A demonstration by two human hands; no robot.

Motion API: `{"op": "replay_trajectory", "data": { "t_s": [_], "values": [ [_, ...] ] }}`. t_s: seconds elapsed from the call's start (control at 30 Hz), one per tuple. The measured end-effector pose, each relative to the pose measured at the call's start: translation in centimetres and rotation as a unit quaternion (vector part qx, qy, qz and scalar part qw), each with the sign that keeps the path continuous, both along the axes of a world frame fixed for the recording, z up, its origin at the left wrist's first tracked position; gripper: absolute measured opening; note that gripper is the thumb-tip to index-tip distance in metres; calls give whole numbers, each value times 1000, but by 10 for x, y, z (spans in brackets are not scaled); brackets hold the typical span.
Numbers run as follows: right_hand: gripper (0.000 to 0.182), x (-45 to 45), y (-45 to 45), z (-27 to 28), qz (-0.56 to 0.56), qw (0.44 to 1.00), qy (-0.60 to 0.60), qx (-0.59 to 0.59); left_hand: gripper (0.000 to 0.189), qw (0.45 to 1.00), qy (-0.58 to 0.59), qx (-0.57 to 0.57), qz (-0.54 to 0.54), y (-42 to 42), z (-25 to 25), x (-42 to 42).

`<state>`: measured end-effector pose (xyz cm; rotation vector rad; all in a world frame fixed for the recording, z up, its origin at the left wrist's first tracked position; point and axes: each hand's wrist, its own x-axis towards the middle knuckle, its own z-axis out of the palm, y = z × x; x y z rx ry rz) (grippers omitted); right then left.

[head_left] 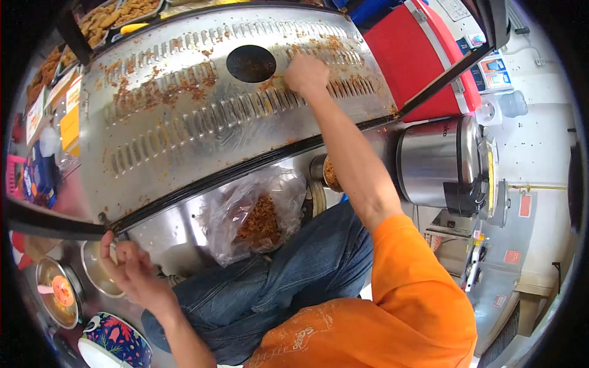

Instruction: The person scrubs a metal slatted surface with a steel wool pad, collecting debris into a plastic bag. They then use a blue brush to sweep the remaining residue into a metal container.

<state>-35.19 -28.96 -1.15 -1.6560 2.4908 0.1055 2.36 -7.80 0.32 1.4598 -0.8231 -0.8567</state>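
A slotted sheet-metal tray (184, 138) strewn with brown crumbs (198, 87) fills the upper middle of the view. It has a dark round hole (251, 63). My right hand (307, 74) is closed in a fist on the tray, just right of the hole; no object shows in it. At the tray's front left corner is my left hand (133, 271), fingers loosely bent and apart, with one fingertip at the black frame edge (69, 225). Below the tray's front edge, a clear plastic bag (221, 230) lies open around a heap of brown crumbs (262, 221).
Trays of fried food (99, 27) stand beyond the far left edge. To the right are a red cooler box (414, 60) and a steel electric pot (430, 161). Steel bowls (60, 313) and a patterned container (119, 336) sit at lower left. A crumb-filled metal container (329, 175) is partly behind my right arm.
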Motion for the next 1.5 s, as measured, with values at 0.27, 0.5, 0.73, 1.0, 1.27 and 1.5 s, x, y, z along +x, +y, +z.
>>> {"op": "replay_trajectory", "data": {
  "t_s": [0.27,0.5,0.73,1.0,1.27,1.5],
  "values": [
    [42,56,-65,-20,-32,906,-262,-330,34,990,-56,-73,-111,-2,-17,-28],
    [54,-5,47,-8,38,858,-265,-439,26,961,-217,-85,-145,-7,-6,-39],
    [52,18,144,27,187,880,-242,-364,29,859,-426,-95,-269,-25,12,-85],
    [25,-67,149,45,-86,737,-380,-552,51,785,-526,-34,-325,-87,-3,-269],
    [19,-97,153,32,-124,691,-454,-548,38,815,-438,-155,-346,-152,-32,-300],
    [14,-109,157,29,-125,665,-505,-536,38,822,-341,-77,-449,-208,-18,-324]
  ]
}}
